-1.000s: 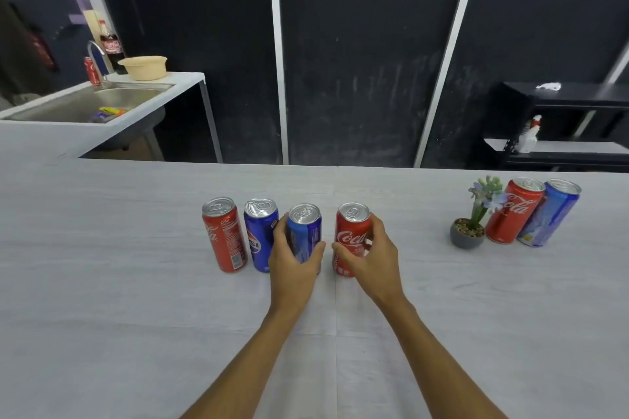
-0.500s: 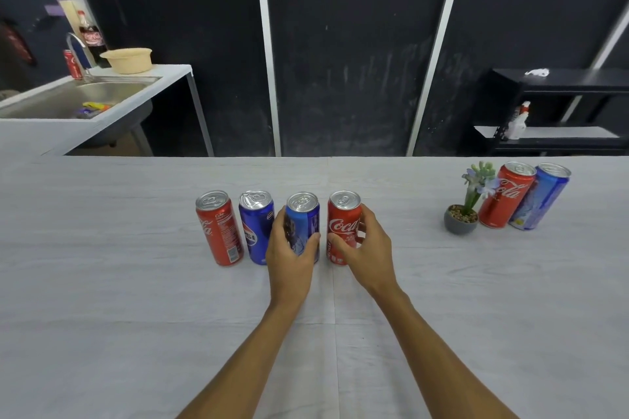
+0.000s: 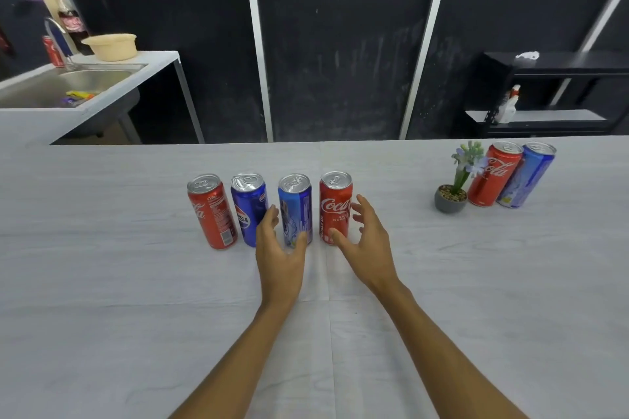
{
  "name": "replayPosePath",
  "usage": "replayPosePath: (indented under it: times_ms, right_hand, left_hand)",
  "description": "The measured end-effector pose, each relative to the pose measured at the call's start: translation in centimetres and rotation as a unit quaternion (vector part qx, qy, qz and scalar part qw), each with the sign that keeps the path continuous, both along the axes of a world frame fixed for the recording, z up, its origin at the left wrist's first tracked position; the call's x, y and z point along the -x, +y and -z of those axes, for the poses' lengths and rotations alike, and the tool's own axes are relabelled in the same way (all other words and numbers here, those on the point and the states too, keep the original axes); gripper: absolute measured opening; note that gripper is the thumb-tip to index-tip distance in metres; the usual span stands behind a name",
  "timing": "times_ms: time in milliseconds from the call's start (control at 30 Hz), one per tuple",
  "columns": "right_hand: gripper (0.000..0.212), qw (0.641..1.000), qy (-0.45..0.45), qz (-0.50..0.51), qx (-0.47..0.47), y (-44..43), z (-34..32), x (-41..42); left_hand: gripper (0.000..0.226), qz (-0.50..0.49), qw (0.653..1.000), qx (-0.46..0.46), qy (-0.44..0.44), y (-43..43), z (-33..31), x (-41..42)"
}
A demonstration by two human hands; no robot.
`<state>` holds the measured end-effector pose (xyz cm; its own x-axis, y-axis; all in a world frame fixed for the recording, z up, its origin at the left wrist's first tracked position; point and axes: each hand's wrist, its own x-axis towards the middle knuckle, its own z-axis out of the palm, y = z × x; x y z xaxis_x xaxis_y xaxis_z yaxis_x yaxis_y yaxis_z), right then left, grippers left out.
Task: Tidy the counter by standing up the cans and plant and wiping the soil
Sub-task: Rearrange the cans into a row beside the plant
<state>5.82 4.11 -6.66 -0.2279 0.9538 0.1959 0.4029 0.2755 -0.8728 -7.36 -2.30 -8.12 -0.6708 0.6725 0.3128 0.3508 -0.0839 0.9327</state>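
Counter [image 3: 102, 282], left to right: four cans upright in a row. Red Coke can [image 3: 212, 211], Pepsi can [image 3: 249, 209], light-blue can [image 3: 295, 207], second Coke can [image 3: 335, 207]. Your left hand [image 3: 279, 248] is open, thumb and fingers spread either side of the light-blue can's base, gripping nothing. Your right hand [image 3: 366, 238] is open, fingers splayed just beside the second Coke can, thumb tip near its base; contact unclear. Far right: potted plant [image 3: 452, 194] upright, then red can [image 3: 493, 177] and blue can [image 3: 527, 177] standing touching.
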Motion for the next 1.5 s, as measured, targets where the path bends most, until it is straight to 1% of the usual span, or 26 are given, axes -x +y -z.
replayPosePath:
  times_ms: [100, 167, 233, 300, 433, 533, 600, 700, 800, 967, 1233, 1400, 1500]
  right_hand:
    - [0.078, 1.000, -0.012, -0.002, -0.006, -1.1, 0.4, -1.1]
    - [0.072, 0.998, -0.052, -0.004, -0.019, -1.6, 0.8, -1.9]
    - [0.067, 0.994, -0.107, -0.010, -0.032, -2.0, 1.0, -2.8]
    - [0.067, 0.988, -0.149, -0.025, -0.036, -2.3, 1.2, -3.8]
    - [0.065, 0.974, -0.214, -0.045, -0.065, -2.9, 1.4, -6.3]
    - [0.064, 0.955, -0.284, -0.034, -0.082, -2.9, 1.5, -8.5]
    - [0.064, 0.946, -0.316, -0.024, -0.070, -2.8, 1.8, -10.2]
    - [0.066, 0.935, -0.351, -0.010, -0.046, -2.4, 2.0, -12.9]
    - [0.067, 0.920, -0.390, 0.009, -0.034, -2.0, 1.8, -15.6]
    - [0.069, 0.904, -0.426, 0.026, -0.004, -1.2, 1.4, -19.7]
    - [0.071, 0.898, -0.435, 0.058, 0.033, 1.4, 1.3, -24.7]
    - [0.072, 0.900, -0.425, 0.080, 0.046, 4.4, 1.0, -26.9]
    - [0.074, 0.906, -0.410, 0.097, 0.044, 6.4, 0.6, -28.1]
  left_hand:
    - [0.055, -0.025, 0.999, 0.019, 0.034, -1.2, 0.8, -0.3]
    - [0.040, -0.021, 0.997, 0.037, 0.069, -1.7, 0.9, -0.6]
    - [0.024, 0.009, 0.990, 0.080, 0.118, -1.8, 0.9, -1.0]
    - [0.016, 0.061, 0.976, 0.129, 0.164, -1.8, 0.9, -1.6]
    - [0.030, 0.172, 0.933, 0.182, 0.259, -1.3, 1.0, -3.7]
    - [0.039, 0.227, 0.898, 0.182, 0.330, -0.5, 0.9, -5.7]
    - [0.046, 0.260, 0.875, 0.185, 0.363, 0.2, 0.8, -7.1]
    - [0.055, 0.297, 0.837, 0.201, 0.414, 1.4, 0.6, -9.3]
    - [0.058, 0.326, 0.796, 0.217, 0.461, 3.0, 0.2, -11.5]
    - [0.061, 0.356, 0.748, 0.227, 0.512, 5.4, -0.5, -15.1]
    - [0.067, 0.370, 0.703, 0.250, 0.554, 9.7, -1.0, -20.4]
    - [0.070, 0.367, 0.699, 0.269, 0.552, 12.7, -1.3, -23.0]
    - [0.072, 0.352, 0.712, 0.265, 0.547, 14.6, -1.7, -24.4]
